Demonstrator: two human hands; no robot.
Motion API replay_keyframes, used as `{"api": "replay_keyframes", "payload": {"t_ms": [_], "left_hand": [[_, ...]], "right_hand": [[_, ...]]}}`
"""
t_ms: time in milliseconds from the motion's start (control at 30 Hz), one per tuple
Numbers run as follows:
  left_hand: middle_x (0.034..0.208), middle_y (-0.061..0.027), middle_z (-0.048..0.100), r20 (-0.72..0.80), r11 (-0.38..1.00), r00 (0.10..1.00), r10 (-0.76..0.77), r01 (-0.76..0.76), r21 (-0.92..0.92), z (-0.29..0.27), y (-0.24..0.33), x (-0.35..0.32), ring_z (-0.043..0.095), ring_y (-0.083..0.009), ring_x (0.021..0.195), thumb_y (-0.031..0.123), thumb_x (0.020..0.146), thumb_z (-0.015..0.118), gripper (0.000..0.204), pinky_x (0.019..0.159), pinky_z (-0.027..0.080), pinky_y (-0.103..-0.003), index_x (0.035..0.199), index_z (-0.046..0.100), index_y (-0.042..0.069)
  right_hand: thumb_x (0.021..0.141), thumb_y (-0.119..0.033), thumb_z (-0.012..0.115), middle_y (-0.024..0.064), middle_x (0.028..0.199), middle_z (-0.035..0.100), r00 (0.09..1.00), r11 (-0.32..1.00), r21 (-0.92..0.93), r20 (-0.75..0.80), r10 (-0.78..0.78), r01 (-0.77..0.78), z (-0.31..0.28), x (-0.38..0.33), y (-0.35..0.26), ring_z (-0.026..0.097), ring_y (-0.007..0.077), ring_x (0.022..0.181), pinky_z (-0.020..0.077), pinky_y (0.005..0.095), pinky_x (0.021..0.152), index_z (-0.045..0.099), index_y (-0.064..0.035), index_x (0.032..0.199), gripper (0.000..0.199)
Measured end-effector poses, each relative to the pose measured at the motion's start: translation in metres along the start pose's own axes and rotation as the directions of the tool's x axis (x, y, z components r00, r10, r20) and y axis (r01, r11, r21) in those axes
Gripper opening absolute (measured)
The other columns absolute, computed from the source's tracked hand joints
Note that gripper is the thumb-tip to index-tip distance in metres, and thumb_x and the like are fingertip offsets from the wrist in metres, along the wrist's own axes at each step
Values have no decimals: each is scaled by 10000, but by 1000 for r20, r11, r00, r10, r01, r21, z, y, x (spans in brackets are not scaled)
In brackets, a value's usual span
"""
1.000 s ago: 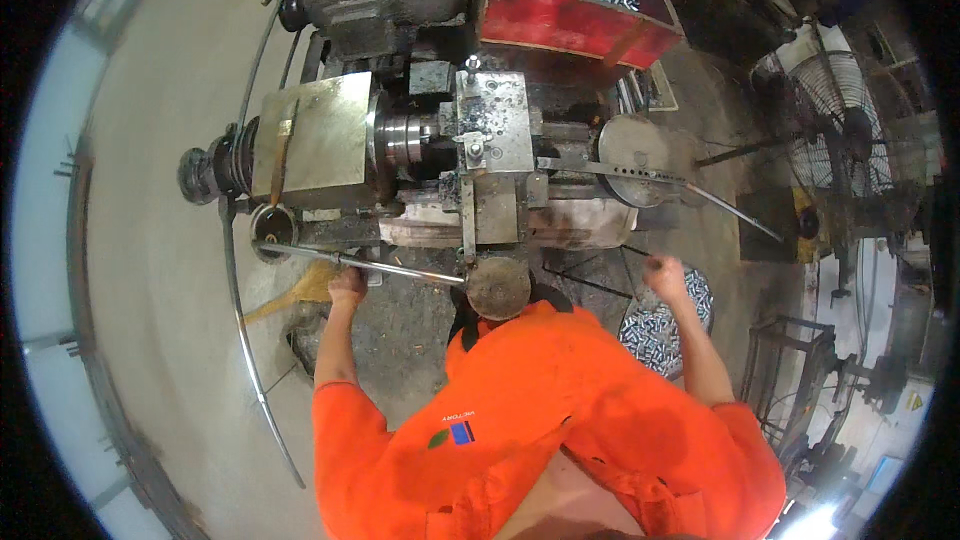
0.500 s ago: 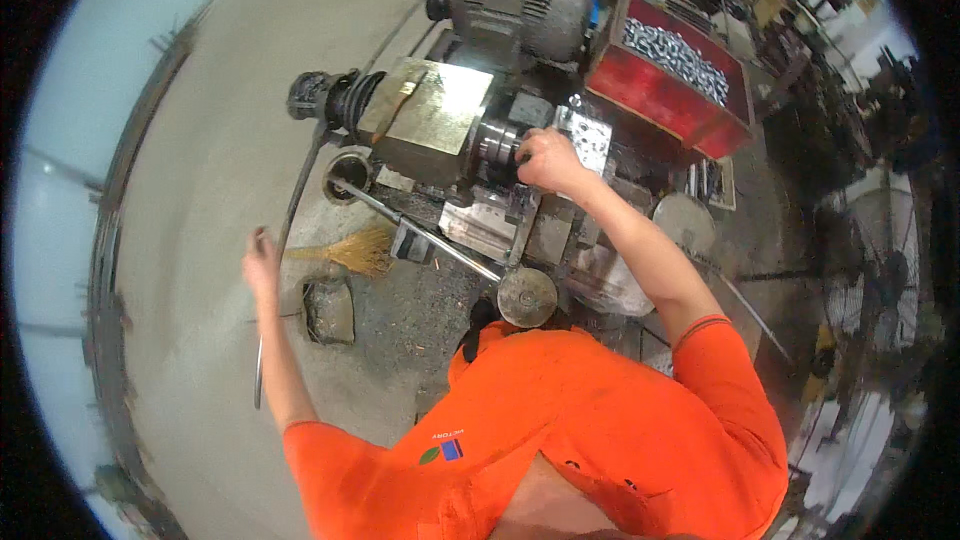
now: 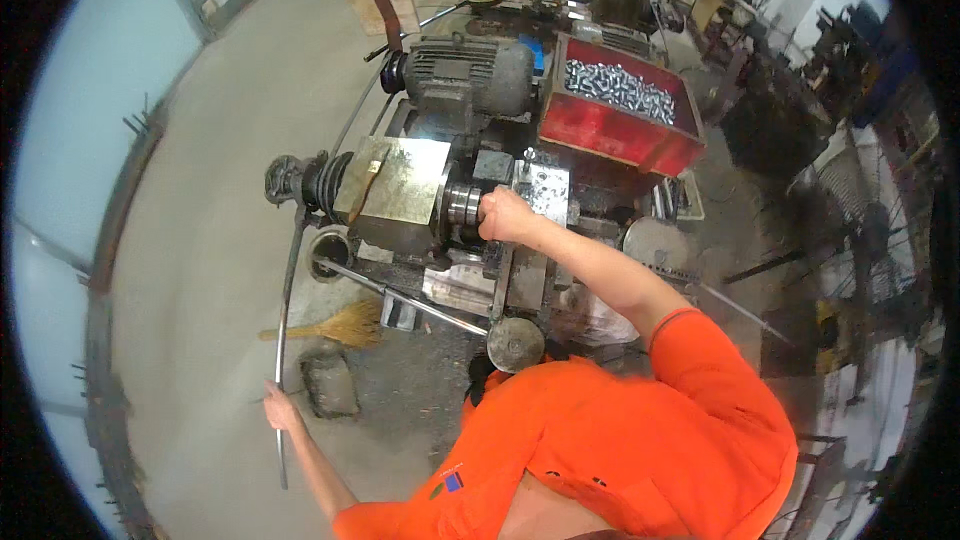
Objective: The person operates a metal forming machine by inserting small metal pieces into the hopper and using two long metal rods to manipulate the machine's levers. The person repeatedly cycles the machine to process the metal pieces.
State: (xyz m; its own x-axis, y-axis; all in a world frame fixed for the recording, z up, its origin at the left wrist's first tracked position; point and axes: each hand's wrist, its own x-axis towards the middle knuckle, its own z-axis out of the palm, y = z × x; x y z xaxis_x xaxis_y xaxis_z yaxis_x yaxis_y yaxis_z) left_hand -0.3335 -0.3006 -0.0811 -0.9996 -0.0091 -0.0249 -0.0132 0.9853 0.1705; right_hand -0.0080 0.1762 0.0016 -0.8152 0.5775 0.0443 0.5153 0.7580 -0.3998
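Fingers of the right hand (image 3: 507, 215) curl together against the right end of the shiny metal collar (image 3: 463, 205); their tips are hidden from me, so I cannot tell whether they pinch anything. Just up and right of them sits the metal block (image 3: 548, 183). Well down and left of them, the left hand (image 3: 283, 410) is at the long rod (image 3: 284, 335), its fingers partly spread; I cannot tell if they grip the rod or merely lie against it. Up and right of the right fingers, the red box (image 3: 600, 125) holds many small metal pieces (image 3: 620, 88) (finished or waiting, I can't say). I judge the work at the collar to be mid-step: the fingers are right at it, and no loose piece shows in either hand. How much is left doesn't show.
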Motion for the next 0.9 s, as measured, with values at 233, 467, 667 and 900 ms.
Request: {"api": "replay_keyframes", "payload": {"t_ms": [233,467,667,900], "left_hand": [[698,-194,621,-260,982,947,187,-176,64,13,-38,84,605,-374,624,513,890,328,609,547,465,-456,738,630,6],[569,-167,599,-283,994,956,-76,97,58,4,42,-142,601,-355,532,497,895,327,597,498,471,-458,658,681,79],[758,-186,633,-70,997,996,55,-58,-49,-10,32,-137,607,-380,708,485,912,280,565,625,469,-467,872,667,76],[785,-184,635,118,940,933,341,-336,-57,-25,47,-102,602,-369,760,447,876,422,448,671,457,-468,933,650,66]], "right_hand": [[530,-192,594,204,718,617,999,997,-79,43,0,3,4,-1,1,596,353,745,501,390,700,666,-21,670,232],[569,-178,569,209,784,628,993,991,-97,64,101,-94,3,0,-7,604,357,789,500,392,729,685,-57,683,203],[558,-224,592,239,736,617,974,955,-198,-7,225,-222,-37,-15,-14,615,374,756,501,393,710,654,5,670,262],[603,-185,567,195,1073,569,848,911,-191,-473,241,-365,-168,-77,96,524,355,984,439,420,863,680,-80,914,347]]}}
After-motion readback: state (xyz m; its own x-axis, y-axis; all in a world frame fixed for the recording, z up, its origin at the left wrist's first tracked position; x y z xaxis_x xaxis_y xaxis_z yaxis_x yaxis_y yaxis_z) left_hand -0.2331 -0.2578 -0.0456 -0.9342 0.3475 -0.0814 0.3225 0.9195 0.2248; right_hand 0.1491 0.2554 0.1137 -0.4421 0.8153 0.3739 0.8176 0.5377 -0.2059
